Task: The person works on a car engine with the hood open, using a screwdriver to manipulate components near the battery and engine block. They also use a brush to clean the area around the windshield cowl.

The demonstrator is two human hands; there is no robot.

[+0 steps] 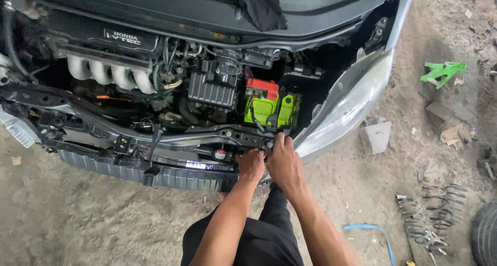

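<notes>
A car's open engine bay fills the upper left, its front bumper removed. My left hand (251,164) is closed against the front crossmember (171,139), just right of a small red-and-white cap (220,154). Beside it, my right hand (283,161) presses its fingers on a bolt (268,143) at the right end of that crossmember, beside the headlight (344,111). Whether either hand holds a tool is hidden. A bright green battery (269,109) with a red terminal cover (262,88) sits just behind my hands.
Silver intake pipes (108,74) lie at the left of the bay. A black cloth (259,7) hangs from the cowl. On the dirt ground lie coil springs (429,214), a tyre (485,235), a blue strap (373,232), a green plastic piece (442,71) and cardboard scraps (377,136).
</notes>
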